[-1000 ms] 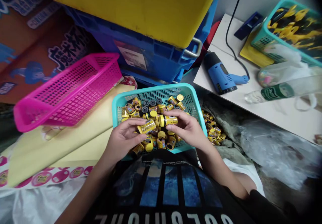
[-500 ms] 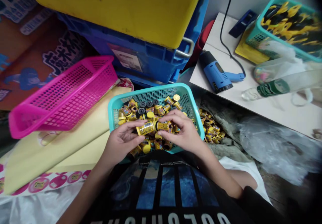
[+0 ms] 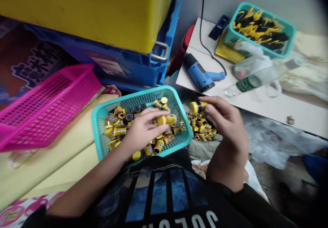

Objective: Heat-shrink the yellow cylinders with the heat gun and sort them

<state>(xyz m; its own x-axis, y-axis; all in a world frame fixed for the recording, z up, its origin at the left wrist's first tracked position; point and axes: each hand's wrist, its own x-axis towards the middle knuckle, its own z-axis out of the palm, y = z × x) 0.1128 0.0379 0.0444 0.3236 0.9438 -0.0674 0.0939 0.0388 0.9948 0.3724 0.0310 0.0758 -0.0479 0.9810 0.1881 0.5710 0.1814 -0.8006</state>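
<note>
- The left hand (image 3: 142, 130) reaches forward over the teal mesh basket (image 3: 135, 96), forearm low across the body, fingers curled closely around a yellow canister (image 3: 166, 119) lying on its side.
- The right hand (image 3: 225, 129) is raised outside the basket, at its 3 o'clock, wrist bent and palm turned inward. Its fingers (image 3: 212, 102) hold a narrow pinch on the end of a second yellow canister (image 3: 197, 107) with a black band, held level.
- The rectangular plastic basket holds a loose pile of small yellow canisters (image 3: 120, 131), some with glossy labels, some showing round black ends.
- A smaller heap of canisters (image 3: 201, 127) sits on a rumpled grey-green cloth (image 3: 201, 149), just beside the basket's rim at 3 o'clock, below the right hand.
- At 9 o'clock a bright pink mesh basket (image 3: 43, 111) leans on a smooth pale yellow sheet (image 3: 51, 159), which runs under the teal basket.
- At 12 o'clock stands a ribbed blue crate (image 3: 123, 67) with a metal handle, beneath a yellow bin (image 3: 77, 16).
- At 2 o'clock, a white table (image 3: 266, 105) carries a corded blue heat gun (image 3: 197, 72) and a clear bottle (image 3: 246, 84).
- An open gap separates the hands above the basket's right rim.
</note>
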